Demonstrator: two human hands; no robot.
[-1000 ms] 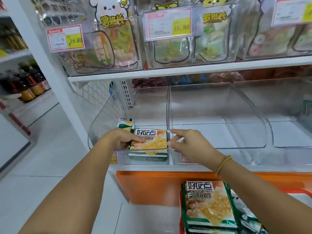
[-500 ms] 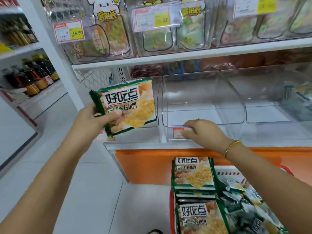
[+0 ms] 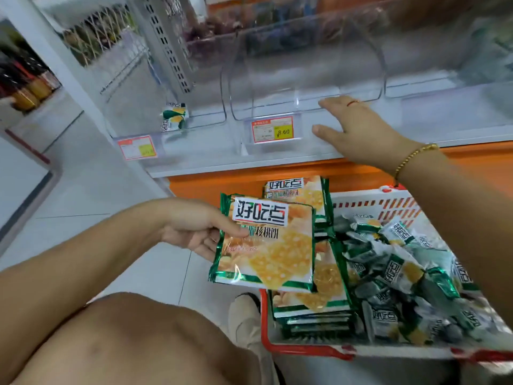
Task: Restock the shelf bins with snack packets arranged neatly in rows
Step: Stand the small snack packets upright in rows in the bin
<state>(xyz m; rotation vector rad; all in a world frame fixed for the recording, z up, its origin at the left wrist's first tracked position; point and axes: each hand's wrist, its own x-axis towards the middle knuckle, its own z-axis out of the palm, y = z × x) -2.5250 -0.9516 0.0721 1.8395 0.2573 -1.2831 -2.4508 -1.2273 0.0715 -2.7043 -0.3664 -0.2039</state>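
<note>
My left hand [image 3: 194,229] grips a green-and-yellow snack packet [image 3: 266,245] by its left edge, low over the basket. More of the same packets [image 3: 311,298] lie stacked in the red-and-white basket [image 3: 305,350] on the floor, beside a heap of small wrapped packets [image 3: 399,270]. My right hand [image 3: 358,129] rests with straight fingers on the front of the clear middle shelf bin [image 3: 305,70]. One small packet [image 3: 173,118] lies in the clear left bin [image 3: 166,87].
Price tags [image 3: 273,129] hang on the bin fronts above an orange shelf base [image 3: 222,184]. My knee [image 3: 133,340] and a shoe [image 3: 244,318] are at the bottom. Bottles [image 3: 25,84] stand on a shelf at far left across a white tiled aisle.
My left hand has brought the packet down from shelf height to just over the basket. The view has tilted down. My right hand has slid to the right along the middle bin's front.
</note>
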